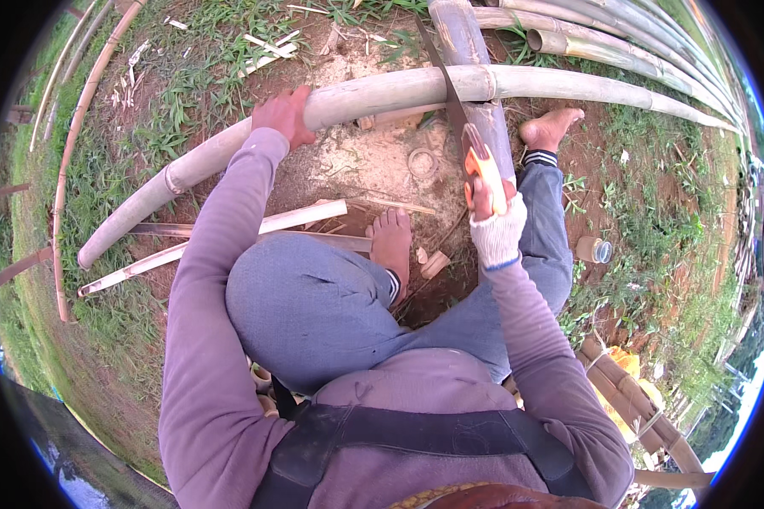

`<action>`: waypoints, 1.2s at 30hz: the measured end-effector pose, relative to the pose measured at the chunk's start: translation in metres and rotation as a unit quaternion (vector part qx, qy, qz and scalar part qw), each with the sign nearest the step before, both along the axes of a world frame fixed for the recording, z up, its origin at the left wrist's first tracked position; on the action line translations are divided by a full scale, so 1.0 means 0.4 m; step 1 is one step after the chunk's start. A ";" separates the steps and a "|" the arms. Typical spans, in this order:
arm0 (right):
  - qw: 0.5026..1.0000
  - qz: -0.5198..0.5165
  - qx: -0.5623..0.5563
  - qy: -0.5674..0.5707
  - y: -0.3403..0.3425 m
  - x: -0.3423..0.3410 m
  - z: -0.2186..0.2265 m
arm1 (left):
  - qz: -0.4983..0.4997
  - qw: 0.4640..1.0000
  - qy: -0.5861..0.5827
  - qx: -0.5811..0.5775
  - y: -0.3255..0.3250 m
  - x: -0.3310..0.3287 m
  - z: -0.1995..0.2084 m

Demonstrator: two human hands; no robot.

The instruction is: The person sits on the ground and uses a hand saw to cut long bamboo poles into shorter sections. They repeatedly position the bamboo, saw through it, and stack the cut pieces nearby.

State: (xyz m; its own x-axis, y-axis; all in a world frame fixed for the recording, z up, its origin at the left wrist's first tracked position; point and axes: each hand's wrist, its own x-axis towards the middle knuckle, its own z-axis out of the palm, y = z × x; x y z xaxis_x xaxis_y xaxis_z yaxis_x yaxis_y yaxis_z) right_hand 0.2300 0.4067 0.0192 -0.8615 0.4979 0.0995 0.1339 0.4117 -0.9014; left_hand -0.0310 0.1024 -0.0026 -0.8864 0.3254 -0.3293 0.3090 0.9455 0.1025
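Note:
A thick, pale bamboo pole [373,97] lies crosswise in front of me, resting over another bamboo pole [458,34] that runs away from me. My bare left hand [284,117] is closed over the crosswise pole, left of its middle. In my right hand [497,227], which wears a white knit glove, is the orange handle of a handsaw [481,165]. The saw's dark blade points away from me and crosses the pole near a node, beside the supporting pole. Whether its teeth are inside a cut cannot be made out.
Several bamboo poles [569,44] lie at the far right. Split bamboo strips [301,218] rest near my bare left foot [390,246]; my right foot [550,131] is beside the supporting pole. Pale sawdust [356,161] covers soil between them. A short cylindrical piece [593,249] lies at right.

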 end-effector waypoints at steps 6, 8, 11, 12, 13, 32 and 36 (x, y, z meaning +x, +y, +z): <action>0.988 0.030 0.153 0.015 0.022 -0.090 0.026 | 0.001 1.000 -0.021 0.024 -0.022 -0.014 0.007; 0.999 0.024 0.026 -0.004 0.016 0.161 0.031 | 0.008 0.999 -0.016 0.029 -0.027 -0.026 0.013; 0.998 -0.002 -0.018 -0.059 -0.004 0.404 0.081 | -0.003 1.000 -0.009 0.028 -0.023 -0.004 -0.018; 0.999 0.000 -0.019 -0.050 0.010 0.370 0.050 | -0.008 1.000 0.001 0.027 -0.025 -0.003 -0.023; 0.999 -0.003 -0.017 -0.029 0.011 0.294 0.029 | -0.007 1.000 0.000 0.024 -0.025 -0.005 -0.024; 0.991 -0.003 0.127 -0.049 0.031 -0.143 0.000 | -0.024 0.998 0.021 0.045 0.013 -0.010 -0.030; 0.988 0.030 0.144 -0.052 0.007 -0.140 0.044 | -0.022 0.998 0.030 0.059 -0.038 -0.014 -0.041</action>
